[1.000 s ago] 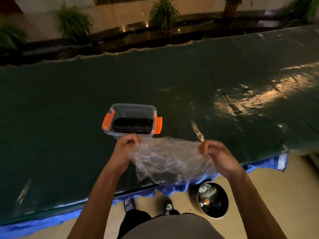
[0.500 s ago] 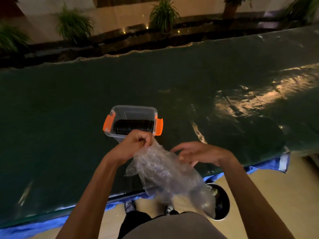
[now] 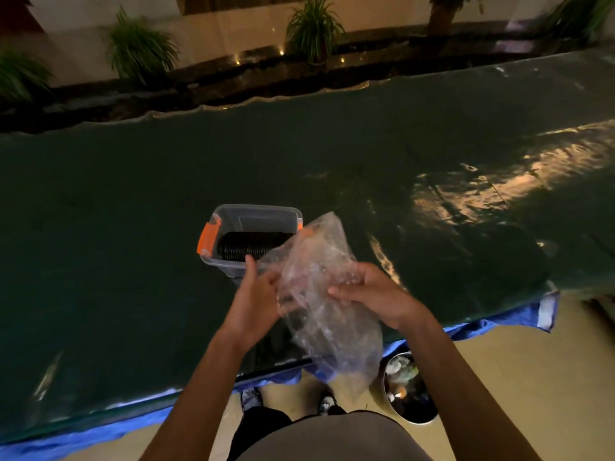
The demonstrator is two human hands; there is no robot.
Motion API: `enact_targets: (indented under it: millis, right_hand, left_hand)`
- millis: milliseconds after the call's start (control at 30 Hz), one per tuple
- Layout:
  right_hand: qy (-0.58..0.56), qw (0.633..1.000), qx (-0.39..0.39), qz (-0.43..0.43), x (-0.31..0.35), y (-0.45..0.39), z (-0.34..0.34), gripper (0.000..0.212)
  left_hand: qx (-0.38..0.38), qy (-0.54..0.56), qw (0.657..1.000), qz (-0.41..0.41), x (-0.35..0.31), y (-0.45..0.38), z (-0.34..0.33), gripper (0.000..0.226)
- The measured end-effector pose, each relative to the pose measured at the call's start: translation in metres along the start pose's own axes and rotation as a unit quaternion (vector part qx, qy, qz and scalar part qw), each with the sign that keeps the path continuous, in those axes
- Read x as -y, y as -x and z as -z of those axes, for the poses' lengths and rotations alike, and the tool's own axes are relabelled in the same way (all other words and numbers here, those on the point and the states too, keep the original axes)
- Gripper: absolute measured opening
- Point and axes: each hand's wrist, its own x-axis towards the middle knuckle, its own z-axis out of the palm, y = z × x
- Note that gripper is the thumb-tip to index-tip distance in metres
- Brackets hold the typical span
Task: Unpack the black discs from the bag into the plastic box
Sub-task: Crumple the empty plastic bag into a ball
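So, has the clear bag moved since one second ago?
Yes. The bag has turned from lying flat near the table edge to upright, its top now overlapping the plastic box's right orange latch.

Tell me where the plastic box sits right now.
In the head view the plastic box stands left of centre on the dark green table, just beyond the left hand and partly behind the clear bag.

Plastic box (image 3: 233, 214): stands on the table (image 3: 133, 227), toward its near edge.
Discs (image 3: 253, 249): in a row inside the box.
Bag (image 3: 319, 287): over the near edge, between the left hand (image 3: 256, 301) and right hand (image 3: 369, 297), just right of the box.
Bin (image 3: 409, 387): on the floor below the near edge, right of the bag.
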Motion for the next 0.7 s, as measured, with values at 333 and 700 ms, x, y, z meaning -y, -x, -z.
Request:
enact_targets:
  millis: [333, 700]
  right_hand:
    - [0.064, 0.991, -0.112, 0.025, -0.013, -0.004, -0.007, 0.013]
    - [0.052, 0.983, -0.174, 0.038, -0.017, -0.003, -0.004, 0.008]
  left_hand:
    - [-0.065, -0.194, 0.978, -0.026, 0.027, -0.002, -0.010, 0.040]
    - [-0.190, -0.289, 0.937, -0.055, 0.024, -0.011, -0.020, 0.025]
